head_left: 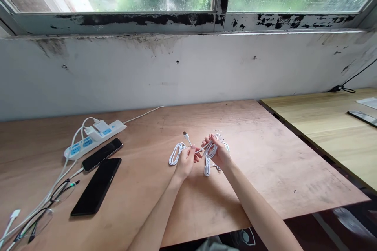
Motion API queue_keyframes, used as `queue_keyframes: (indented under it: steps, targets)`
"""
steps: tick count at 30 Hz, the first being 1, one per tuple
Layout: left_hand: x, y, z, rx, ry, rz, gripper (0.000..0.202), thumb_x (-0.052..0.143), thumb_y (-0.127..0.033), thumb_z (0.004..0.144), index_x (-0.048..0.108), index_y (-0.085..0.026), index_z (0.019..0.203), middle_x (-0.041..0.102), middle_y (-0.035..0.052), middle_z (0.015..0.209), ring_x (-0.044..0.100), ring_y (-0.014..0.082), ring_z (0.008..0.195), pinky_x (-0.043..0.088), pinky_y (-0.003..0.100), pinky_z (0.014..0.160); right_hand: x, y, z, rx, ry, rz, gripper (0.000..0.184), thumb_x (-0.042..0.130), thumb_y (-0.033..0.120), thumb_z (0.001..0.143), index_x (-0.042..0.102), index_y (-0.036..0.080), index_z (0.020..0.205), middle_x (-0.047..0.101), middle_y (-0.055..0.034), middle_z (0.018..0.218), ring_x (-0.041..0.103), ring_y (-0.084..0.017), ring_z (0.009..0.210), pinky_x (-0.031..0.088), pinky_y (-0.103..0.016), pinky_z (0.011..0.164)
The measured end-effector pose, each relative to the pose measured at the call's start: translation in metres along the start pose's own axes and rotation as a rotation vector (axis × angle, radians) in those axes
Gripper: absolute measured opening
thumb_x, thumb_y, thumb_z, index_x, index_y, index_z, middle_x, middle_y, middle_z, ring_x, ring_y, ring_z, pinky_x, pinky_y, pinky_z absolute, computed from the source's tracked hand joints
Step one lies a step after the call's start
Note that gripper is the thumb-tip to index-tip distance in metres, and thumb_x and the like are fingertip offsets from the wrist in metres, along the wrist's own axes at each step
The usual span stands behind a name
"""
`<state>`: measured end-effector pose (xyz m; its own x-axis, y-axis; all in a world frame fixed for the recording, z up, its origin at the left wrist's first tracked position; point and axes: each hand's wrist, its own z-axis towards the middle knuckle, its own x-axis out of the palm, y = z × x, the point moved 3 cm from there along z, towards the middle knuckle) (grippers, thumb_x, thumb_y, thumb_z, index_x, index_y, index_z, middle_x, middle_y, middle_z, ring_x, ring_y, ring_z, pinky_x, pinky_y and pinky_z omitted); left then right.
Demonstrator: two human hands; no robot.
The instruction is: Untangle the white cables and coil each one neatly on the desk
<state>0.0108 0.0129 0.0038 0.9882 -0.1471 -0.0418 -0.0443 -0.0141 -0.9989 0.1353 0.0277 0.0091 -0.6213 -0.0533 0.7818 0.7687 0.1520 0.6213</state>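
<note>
A white charging cable lies in loose coils on the plywood tabletop [259,172], with its USB plug [186,137] pointing up and away from me. My left hand [185,161] pinches the cable just below the plug, and one coil [176,155] rests on the wood to its left. My right hand [217,151] closes around the thicker bundle of loops [211,153], and more loops hang out under and beyond it. A short stretch of cable runs between the two hands. My fingers hide part of the coils.
To the left are a white power strip [94,139] with plugged-in chargers, several white cables, two black phones [97,186] and glasses [44,213]. A pale wooden table [318,125] with a phone [362,118] adjoins on the right. A stained wall and window stand behind.
</note>
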Motion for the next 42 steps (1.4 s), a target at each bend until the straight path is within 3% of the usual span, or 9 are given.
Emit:
queue_keyframes:
  steps: [5, 10, 13, 17, 22, 28, 33, 38, 42]
  targets:
    - [0.004, 0.000, -0.002, 0.109, -0.069, 0.138, 0.035, 0.056, -0.045, 0.078, 0.062, -0.015, 0.095, 0.062, 0.0012, 0.068, 0.055, 0.0110, 0.058, 0.044, 0.021, 0.054, 0.004, -0.001, 0.000, -0.059, -0.007, -0.103, 0.031, 0.072, 0.036, 0.067, 0.045, 0.022, 0.074, 0.025, 0.0096, 0.051, 0.020, -0.005, 0.041, 0.021, -0.020, 0.042]
    - [0.006, -0.005, -0.007, 0.194, -0.192, 0.203, 0.026, 0.063, -0.039, 0.074, 0.065, -0.017, 0.086, 0.067, 0.0035, 0.074, 0.060, 0.0132, 0.064, 0.047, 0.023, 0.061, 0.003, -0.006, 0.001, -0.052, -0.029, -0.211, 0.035, 0.071, 0.041, 0.066, 0.056, 0.018, 0.089, 0.025, 0.0101, 0.048, 0.020, -0.005, 0.043, 0.018, -0.020, 0.042]
    - [0.009, -0.005, -0.009, 0.229, -0.155, 0.302, 0.021, 0.060, -0.038, 0.077, 0.066, -0.018, 0.075, 0.067, 0.0027, 0.069, 0.059, 0.0124, 0.059, 0.044, 0.023, 0.058, -0.001, -0.011, 0.001, -0.015, -0.070, -0.206, 0.032, 0.076, 0.037, 0.061, 0.053, 0.018, 0.072, 0.032, 0.0079, 0.052, 0.027, -0.005, 0.046, 0.023, -0.020, 0.044]
    - [0.013, -0.007, -0.010, 0.271, -0.107, 0.428, 0.021, 0.055, -0.036, 0.081, 0.065, -0.018, 0.073, 0.066, 0.0025, 0.069, 0.058, 0.0130, 0.060, 0.044, 0.024, 0.060, -0.002, -0.014, 0.001, -0.033, -0.072, -0.168, 0.042, 0.075, 0.038, 0.061, 0.039, 0.018, 0.057, 0.036, 0.0054, 0.057, 0.031, -0.006, 0.050, 0.028, -0.020, 0.046]
    - [0.021, -0.011, -0.016, 0.358, -0.024, 0.521, 0.021, 0.046, -0.035, 0.086, 0.059, -0.019, 0.090, 0.062, 0.0074, 0.100, 0.058, 0.0190, 0.096, 0.045, 0.032, 0.083, 0.004, -0.014, -0.001, -0.183, -0.134, -0.129, 0.042, 0.065, 0.049, 0.070, 0.038, 0.019, 0.058, 0.035, 0.0045, 0.059, 0.034, -0.008, 0.053, 0.034, -0.021, 0.051]
    - [0.025, -0.004, -0.019, 0.272, 0.067, 0.494, 0.029, 0.037, -0.031, 0.089, 0.041, -0.016, 0.113, 0.057, 0.0131, 0.110, 0.056, 0.0222, 0.102, 0.045, 0.037, 0.085, 0.006, -0.017, -0.005, -0.262, -0.121, -0.238, 0.041, 0.055, 0.056, 0.076, 0.045, 0.020, 0.059, 0.044, 0.0032, 0.061, 0.043, -0.010, 0.056, 0.039, -0.023, 0.058]
    - [0.024, -0.003, -0.013, 0.277, 0.196, 0.554, 0.032, 0.029, -0.025, 0.090, 0.041, -0.016, 0.119, 0.056, 0.0147, 0.114, 0.055, 0.0240, 0.104, 0.044, 0.040, 0.087, 0.000, -0.016, -0.006, -0.291, -0.106, -0.501, 0.024, 0.067, 0.042, 0.071, 0.058, 0.019, 0.072, 0.055, 0.0019, 0.068, 0.051, -0.011, 0.063, 0.041, -0.023, 0.062]
    - [0.024, -0.001, -0.013, 0.258, 0.183, 0.634, 0.034, 0.029, -0.026, 0.090, 0.040, -0.018, 0.121, 0.057, 0.0135, 0.110, 0.057, 0.0235, 0.100, 0.045, 0.038, 0.086, -0.003, -0.012, -0.004, -0.299, -0.160, -0.224, 0.025, 0.070, 0.035, 0.069, 0.052, 0.020, 0.078, 0.057, 0.0028, 0.065, 0.054, -0.010, 0.059, 0.043, -0.022, 0.057]
    - [0.027, -0.001, -0.017, 0.238, 0.176, 0.707, 0.027, 0.032, -0.026, 0.089, 0.046, -0.017, 0.111, 0.058, 0.0124, 0.103, 0.057, 0.0233, 0.094, 0.046, 0.036, 0.081, 0.001, -0.011, -0.003, -0.287, -0.143, -0.101, 0.025, 0.068, 0.035, 0.073, 0.047, 0.022, 0.081, 0.052, 0.0068, 0.059, 0.049, -0.007, 0.051, 0.042, -0.019, 0.051]
